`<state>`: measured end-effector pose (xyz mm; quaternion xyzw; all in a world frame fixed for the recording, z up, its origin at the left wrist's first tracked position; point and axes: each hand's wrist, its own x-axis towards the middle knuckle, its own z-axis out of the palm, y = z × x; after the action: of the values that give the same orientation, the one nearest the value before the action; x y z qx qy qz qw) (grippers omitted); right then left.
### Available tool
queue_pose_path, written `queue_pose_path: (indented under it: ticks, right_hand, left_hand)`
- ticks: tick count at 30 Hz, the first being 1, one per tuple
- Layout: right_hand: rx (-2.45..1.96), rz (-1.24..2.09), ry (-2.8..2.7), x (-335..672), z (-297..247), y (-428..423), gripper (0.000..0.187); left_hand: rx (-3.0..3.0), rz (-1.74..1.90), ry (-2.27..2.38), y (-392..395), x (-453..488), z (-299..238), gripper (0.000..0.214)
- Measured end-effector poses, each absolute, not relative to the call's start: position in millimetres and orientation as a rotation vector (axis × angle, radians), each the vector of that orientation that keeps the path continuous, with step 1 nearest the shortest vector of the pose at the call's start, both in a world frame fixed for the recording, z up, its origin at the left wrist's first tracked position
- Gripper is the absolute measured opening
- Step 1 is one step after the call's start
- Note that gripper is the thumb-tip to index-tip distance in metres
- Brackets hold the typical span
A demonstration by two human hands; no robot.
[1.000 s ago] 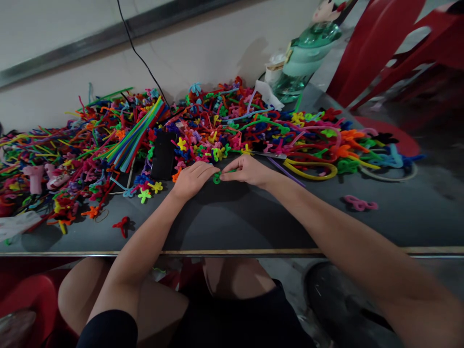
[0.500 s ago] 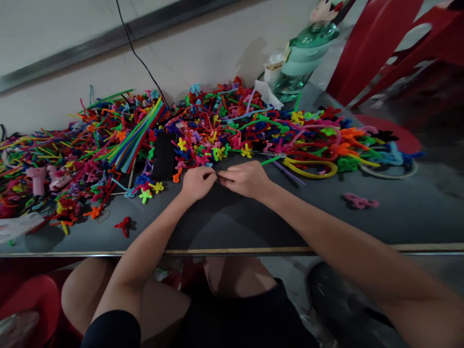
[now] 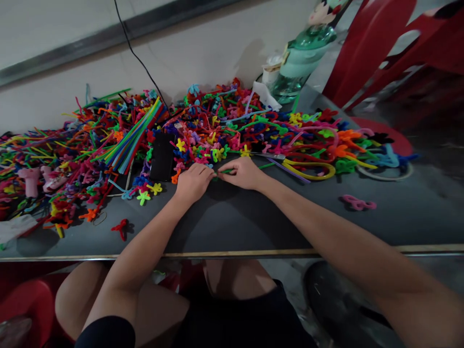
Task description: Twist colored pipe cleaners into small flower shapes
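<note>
One green bottle (image 3: 302, 57) and one white tub (image 3: 270, 75) stand at the back of our gray table (image 3: 239, 222); we can't tell what they hold. Behind is a pale wall (image 3: 203, 48); a red chair (image 3: 366, 53) is on the right. A big heap of fuzzy stems (image 3: 206, 128) lies before the wall, a black phone (image 3: 163, 157) among them. Nearer us, our left hand (image 3: 195, 183) and right hand (image 3: 243, 173) pinch a green stem (image 3: 227, 171) with their fingertips.

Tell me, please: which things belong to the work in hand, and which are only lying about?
In the work:
green fuzzy stem, between left hand and right hand
possibly the bundle of straight stems

Lying about, seemingly:
black phone
green bottle
</note>
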<state>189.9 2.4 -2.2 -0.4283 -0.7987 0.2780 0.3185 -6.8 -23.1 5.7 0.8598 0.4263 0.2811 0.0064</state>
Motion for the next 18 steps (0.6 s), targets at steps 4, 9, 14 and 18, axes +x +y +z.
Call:
queue_pose_path:
  ticks: [4, 9, 14, 18]
  right_hand:
    - [-1.134, 0.782, -1.995, 189, 10, -10, 0.027]
    - [-1.090, 0.586, -1.872, 183, 22, -26, 0.024]
    - [-1.145, 0.919, -1.755, 184, 16, -19, 0.028]
    - [-1.134, 1.196, -1.619, 184, 9, -13, 0.031]
  left_hand:
    - [2.242, 0.968, 1.373, -21, -3, 6, 0.025]
    - [1.418, 0.943, 1.170, -24, 4, 9, 0.041]
    - [1.318, 0.990, 1.095, -25, 5, 9, 0.046]
    - [1.479, 1.068, 1.101, -22, 3, 5, 0.043]
